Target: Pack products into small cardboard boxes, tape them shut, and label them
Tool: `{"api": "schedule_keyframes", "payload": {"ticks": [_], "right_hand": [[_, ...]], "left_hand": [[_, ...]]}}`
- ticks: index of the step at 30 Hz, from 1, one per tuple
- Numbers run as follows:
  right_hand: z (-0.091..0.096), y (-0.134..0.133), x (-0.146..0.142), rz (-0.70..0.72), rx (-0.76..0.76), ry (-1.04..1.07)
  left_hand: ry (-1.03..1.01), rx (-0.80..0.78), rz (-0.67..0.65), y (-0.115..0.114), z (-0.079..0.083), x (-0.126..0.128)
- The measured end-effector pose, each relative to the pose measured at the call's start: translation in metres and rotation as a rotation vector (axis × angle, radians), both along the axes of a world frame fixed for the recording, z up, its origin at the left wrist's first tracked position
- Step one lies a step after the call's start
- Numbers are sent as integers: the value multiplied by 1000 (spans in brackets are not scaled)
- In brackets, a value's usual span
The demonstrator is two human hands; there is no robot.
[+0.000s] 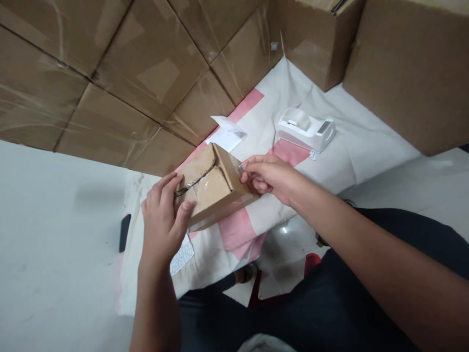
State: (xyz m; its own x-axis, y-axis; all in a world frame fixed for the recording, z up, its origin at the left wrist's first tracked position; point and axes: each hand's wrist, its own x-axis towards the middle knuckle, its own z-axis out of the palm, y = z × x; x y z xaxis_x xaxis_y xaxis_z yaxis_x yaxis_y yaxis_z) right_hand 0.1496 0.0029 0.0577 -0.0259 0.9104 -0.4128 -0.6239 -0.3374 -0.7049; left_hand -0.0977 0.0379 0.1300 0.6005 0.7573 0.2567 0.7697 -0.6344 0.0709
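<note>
A small brown cardboard box (210,188) rests on a white and pink cloth (351,146), its top flaps meeting along a seam under clear tape. My left hand (163,215) grips the box's near left corner, thumb on top and fingers curled over the edge. My right hand (266,176) is at the box's right side, with fingertips pinched on a strip of clear tape at the upper corner. A white tape dispenser (306,128) sits on the cloth behind my right hand.
Large taped cardboard cartons (146,63) stand stacked along the back and right. A white paper label (227,133) lies behind the box. A dark phone (124,232) lies at the cloth's left edge on the white floor (54,234). My dark trousers fill the lower right.
</note>
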Motion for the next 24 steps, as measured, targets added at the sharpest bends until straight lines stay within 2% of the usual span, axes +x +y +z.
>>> {"api": "schedule_keyframes", "payload": {"ticks": [6,11,24], "right_hand": [[-1,0,-2,62,-1,56],[0,-1,-3,-54,-34,4],[-3,3,-2,-64,-73,-32]], "left_hand": [[-3,5,-6,-1,0,0],[-13,16,5,-1,0,0],[-21,45,-18,2,-2,0]]}}
